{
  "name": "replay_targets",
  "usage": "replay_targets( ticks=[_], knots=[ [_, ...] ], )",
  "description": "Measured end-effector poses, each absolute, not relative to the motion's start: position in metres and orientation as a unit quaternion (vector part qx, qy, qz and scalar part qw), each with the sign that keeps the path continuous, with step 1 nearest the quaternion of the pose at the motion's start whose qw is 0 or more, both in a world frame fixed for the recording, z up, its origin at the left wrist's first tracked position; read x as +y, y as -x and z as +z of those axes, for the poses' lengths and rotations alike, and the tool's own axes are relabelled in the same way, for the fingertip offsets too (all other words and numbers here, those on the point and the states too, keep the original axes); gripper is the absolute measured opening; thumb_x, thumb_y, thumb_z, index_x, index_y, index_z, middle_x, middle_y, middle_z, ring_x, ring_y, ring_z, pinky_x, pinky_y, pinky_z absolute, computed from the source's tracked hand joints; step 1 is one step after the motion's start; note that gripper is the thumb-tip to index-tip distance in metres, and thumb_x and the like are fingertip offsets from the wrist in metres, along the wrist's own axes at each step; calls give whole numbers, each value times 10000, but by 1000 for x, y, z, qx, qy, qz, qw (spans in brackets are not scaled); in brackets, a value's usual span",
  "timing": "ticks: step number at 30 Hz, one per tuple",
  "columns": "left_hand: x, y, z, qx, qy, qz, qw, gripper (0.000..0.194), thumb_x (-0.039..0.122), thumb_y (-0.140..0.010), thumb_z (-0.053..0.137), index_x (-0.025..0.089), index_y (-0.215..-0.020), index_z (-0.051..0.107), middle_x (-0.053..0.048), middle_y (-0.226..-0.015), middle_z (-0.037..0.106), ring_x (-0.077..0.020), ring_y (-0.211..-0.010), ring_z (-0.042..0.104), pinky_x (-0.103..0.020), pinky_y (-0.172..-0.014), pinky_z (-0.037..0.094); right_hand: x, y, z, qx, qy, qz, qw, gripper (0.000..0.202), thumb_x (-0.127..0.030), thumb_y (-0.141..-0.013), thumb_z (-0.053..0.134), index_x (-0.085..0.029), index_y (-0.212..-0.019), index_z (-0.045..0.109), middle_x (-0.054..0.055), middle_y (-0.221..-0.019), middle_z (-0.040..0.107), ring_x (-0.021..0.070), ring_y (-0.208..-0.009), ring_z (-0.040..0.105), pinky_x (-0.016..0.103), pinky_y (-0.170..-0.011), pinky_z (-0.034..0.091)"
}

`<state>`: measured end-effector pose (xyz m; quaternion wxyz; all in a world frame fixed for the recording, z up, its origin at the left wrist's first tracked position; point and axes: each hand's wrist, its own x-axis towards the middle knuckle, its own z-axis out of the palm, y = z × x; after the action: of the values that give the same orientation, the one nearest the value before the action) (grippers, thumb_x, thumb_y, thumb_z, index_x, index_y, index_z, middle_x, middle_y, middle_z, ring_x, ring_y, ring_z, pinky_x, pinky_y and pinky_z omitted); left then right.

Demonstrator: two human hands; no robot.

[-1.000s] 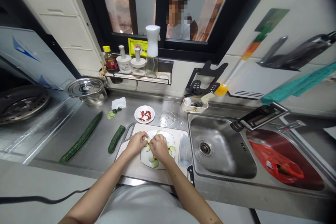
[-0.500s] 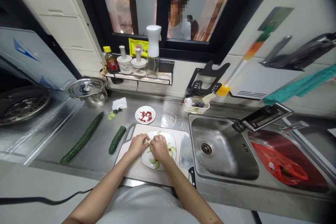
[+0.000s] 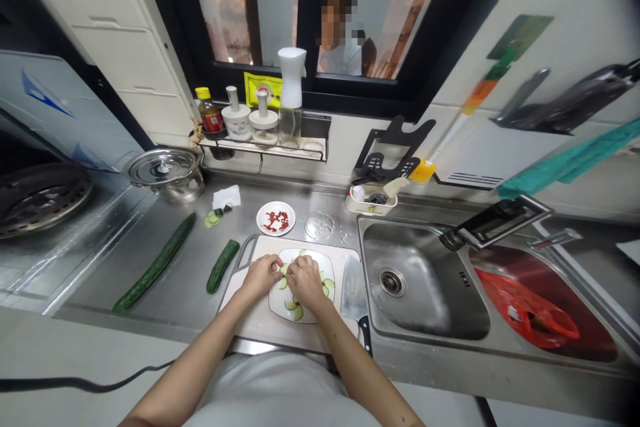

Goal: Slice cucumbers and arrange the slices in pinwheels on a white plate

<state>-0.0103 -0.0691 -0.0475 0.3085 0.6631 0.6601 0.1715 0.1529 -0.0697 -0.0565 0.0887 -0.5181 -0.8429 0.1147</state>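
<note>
A white squarish plate (image 3: 314, 260) lies on the pale cutting board (image 3: 250, 327), with small groups of cucumber slices (image 3: 294, 310) around its rim and bits of red between some of them. Over the plate's left side, my left hand (image 3: 263, 277) is closed, thumb and finger pinching at a cucumber slice. My right hand (image 3: 306, 283) is closed just beside it, over the plate's middle. Its curled fingers hide whatever is in them. A cleaver (image 3: 354, 287) rests on the board's right edge. Behind the board sits a small white dish (image 3: 261, 221) of chopped red pieces.
A long cucumber (image 3: 155, 263) and a shorter cut piece (image 3: 223, 267) lie left of the board. Cucumber scraps (image 3: 215, 217) lie by a white tissue (image 3: 227, 197). A lidded steel pot (image 3: 170, 177) stands behind. The sink (image 3: 425, 280) adjoins on the right.
Both hands stay over the plate, with only slight finger movement at the cucumber slices. The whole view has shifted a little; the things on the counter lie as before.
</note>
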Motion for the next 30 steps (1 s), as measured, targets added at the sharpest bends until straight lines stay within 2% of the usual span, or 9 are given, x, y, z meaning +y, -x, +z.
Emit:
replay_targets(
  ticks=[30],
  knots=[
    [-67,5,-52,670,-672,133,288,223,144,-706,648,210,-919,651,-3,-836,624,-162,-831,568,-262,-776,372,-71,-142,-53,-835,534,113,76,153,-213,-880,511,-187,-863,660,88,-957,587,221,-927,437,335,-790,291]
  ],
)
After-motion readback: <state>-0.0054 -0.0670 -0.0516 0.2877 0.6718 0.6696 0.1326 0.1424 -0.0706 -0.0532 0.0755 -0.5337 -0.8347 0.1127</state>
